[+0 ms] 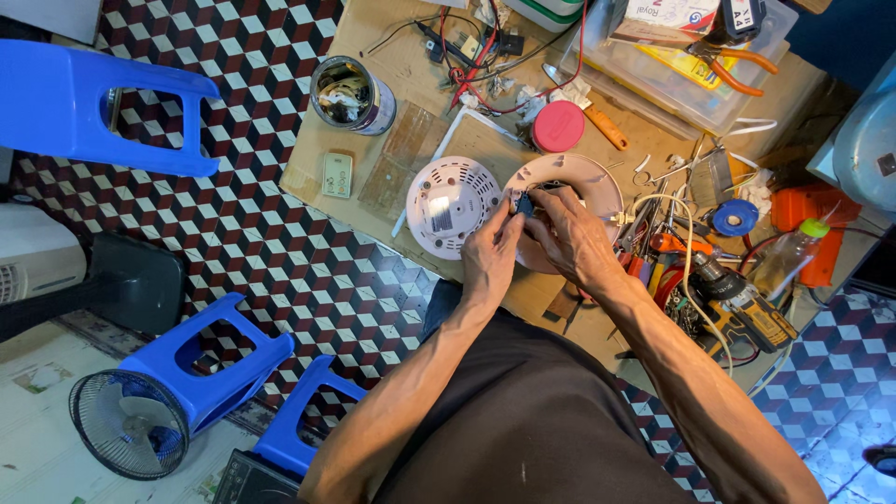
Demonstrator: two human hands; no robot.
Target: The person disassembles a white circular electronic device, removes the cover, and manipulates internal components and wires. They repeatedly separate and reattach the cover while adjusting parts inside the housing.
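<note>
My left hand (pixel 490 254) and my right hand (pixel 571 235) meet over a round white appliance shell (pixel 597 182) on the cardboard-covered workbench (pixel 392 56). Between the fingertips of both hands sits a small dark blue part (pixel 525 204) with thin wires. Just left of my left hand lies a round white vented cover (pixel 451 205), face down, with a label on it.
A metal tin (pixel 351 93), a red lid (pixel 558 126), a clear plastic box (pixel 686 79) with orange-handled pliers, a blue tape roll (pixel 735 217), screwdrivers and a cordless drill (pixel 742 303) crowd the bench. Blue plastic stools (pixel 89 103) and a small fan (pixel 119 425) stand on the tiled floor.
</note>
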